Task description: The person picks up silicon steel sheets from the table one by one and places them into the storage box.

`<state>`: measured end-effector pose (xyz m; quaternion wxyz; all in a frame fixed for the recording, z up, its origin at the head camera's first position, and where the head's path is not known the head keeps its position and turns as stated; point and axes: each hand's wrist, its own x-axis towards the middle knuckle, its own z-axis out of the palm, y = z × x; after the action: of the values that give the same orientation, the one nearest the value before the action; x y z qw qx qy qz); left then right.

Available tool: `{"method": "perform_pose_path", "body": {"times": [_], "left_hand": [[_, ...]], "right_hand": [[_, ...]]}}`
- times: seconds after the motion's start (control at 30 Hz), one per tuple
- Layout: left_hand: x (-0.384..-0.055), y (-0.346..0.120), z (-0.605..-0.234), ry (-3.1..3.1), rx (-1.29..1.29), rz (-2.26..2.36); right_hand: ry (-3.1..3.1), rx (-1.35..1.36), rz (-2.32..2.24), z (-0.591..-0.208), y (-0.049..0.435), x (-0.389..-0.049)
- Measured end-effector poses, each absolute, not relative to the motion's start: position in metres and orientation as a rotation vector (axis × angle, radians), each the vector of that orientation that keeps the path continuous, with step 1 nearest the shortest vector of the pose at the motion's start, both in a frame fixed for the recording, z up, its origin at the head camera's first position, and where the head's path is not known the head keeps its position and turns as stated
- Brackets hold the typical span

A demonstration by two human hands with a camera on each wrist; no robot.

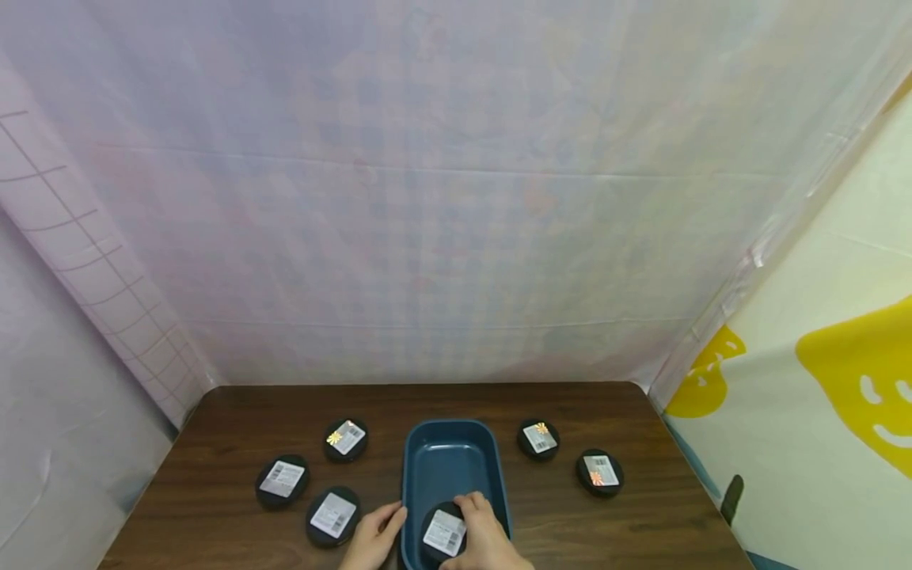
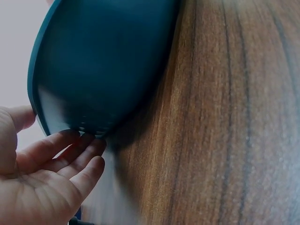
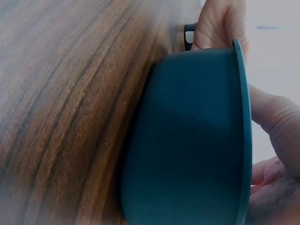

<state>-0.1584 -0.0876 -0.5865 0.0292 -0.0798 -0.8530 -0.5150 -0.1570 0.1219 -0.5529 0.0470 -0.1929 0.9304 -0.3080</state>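
A deep blue rectangular tray point(image 1: 450, 469) stands on the brown table, its long side running away from me. My right hand point(image 1: 487, 537) grips a round black disc point(image 1: 443, 533) with a white barcode label, over the near end of the tray. In the right wrist view the tray's wall point(image 3: 187, 136) hides that disc and most of the fingers. At the tray's left rim, my left hand point(image 1: 375, 537) pinches its edge; the left wrist view has the thumb at the rim and the fingertips point(image 2: 97, 146) against the outer wall.
Left of the tray lie three similar labelled discs: a far one point(image 1: 346, 440), an outer one point(image 1: 282, 481) and a near one point(image 1: 332, 516). To its right are two more, an inner disc point(image 1: 537, 439) and an outer disc point(image 1: 599, 473). A pale curtain point(image 1: 442, 237) hangs behind the table point(image 1: 663, 522).
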Motion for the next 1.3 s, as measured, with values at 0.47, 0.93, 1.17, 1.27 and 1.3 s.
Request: {"method": "perform_pose_path", "body": {"times": [0.47, 0.93, 1.17, 1.27, 1.3], "left_hand": [[-0.159, -0.09, -0.585, -2.668, -0.245, -1.635], [-0.159, -0.09, -0.587, -2.667, -0.24, -1.645], [-0.16, -0.09, -0.587, -2.672, -0.23, -1.655], [-0.16, -0.089, -0.587, -2.669, -0.223, -1.651], [-0.16, -0.089, -0.587, -2.669, -0.222, -1.647]], "right_hand": [[2.824, -0.554, -0.887, -0.563, 0.12, -0.157], [2.805, -0.546, -0.875, -0.569, 0.12, -0.16], [2.873, -0.615, -0.804, -0.569, 0.119, -0.16], [2.876, -0.639, -0.775, -0.568, 0.12, -0.16], [2.878, -0.651, -0.751, -0.568, 0.12, -0.161]]}}
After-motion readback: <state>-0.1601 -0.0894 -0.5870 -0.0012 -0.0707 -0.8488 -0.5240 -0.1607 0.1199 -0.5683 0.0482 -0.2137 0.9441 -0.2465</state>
